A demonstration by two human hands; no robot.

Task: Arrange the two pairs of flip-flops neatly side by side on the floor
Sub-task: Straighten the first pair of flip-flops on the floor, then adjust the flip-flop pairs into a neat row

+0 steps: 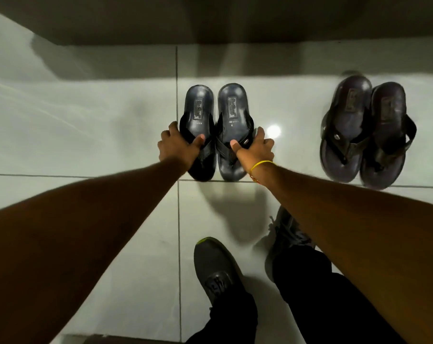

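Two pairs of dark flip-flops lie on the pale tiled floor. The middle pair stands side by side, heels away from me: its left flip-flop [200, 108] and its right flip-flop [233, 105]. My left hand [179, 145] grips the strap side of the left one, thumb over the strap. My right hand [255, 148], with a yellow band at the wrist, grips the outer side of the right one. The second pair [367, 130] rests further right, its two flip-flops touching and slightly tilted, apart from both hands.
My two feet in dark sneakers [216, 266] stand on the tiles near the bottom centre. A dark wall base [210, 26] runs along the far edge of the floor. Tile joints cross under the middle pair.
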